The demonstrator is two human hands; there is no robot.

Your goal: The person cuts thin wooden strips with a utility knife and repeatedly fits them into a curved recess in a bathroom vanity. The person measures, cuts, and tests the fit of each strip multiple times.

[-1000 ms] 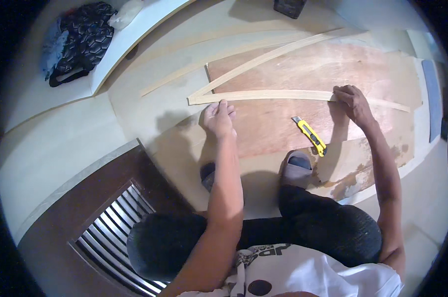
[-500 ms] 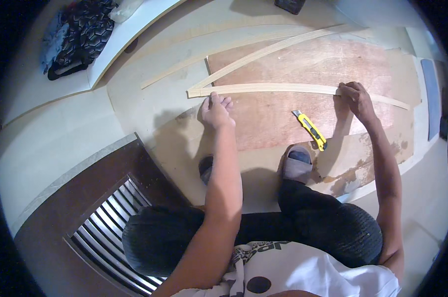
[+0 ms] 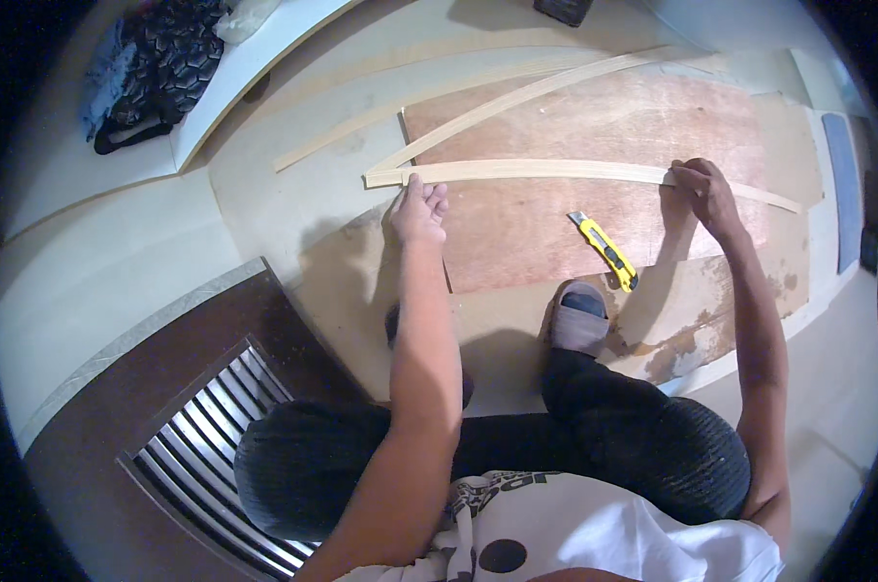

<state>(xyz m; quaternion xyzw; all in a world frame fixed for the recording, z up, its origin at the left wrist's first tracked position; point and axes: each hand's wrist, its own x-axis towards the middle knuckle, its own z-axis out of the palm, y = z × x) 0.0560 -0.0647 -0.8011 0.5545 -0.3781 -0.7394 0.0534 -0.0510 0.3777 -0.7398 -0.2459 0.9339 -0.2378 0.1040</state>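
A long pale wood-grain strip stretches between my hands, slightly bowed. Near its left end, my left hand pinches the lower edge with thumb and fingers. My right hand is closed on the strip farther along, and a free tail runs out beyond it to the right. Another pale strip length slants from the left end toward the far right; whether it is the same piece folded back I cannot tell. Below the held strip, a yellow utility knife lies on a reddish plywood board, its blade toward the far left.
A further thin strip lies beyond the board. At the left is a dark wooden piece with slats; a white shelf holding dark cloth stands at the far left. My slippered foot is close to the board's near edge.
My left hand has shifted slightly left along the strip's end, and a small step in the strip now shows beside the thumb. My right hand keeps its hold almost in place.
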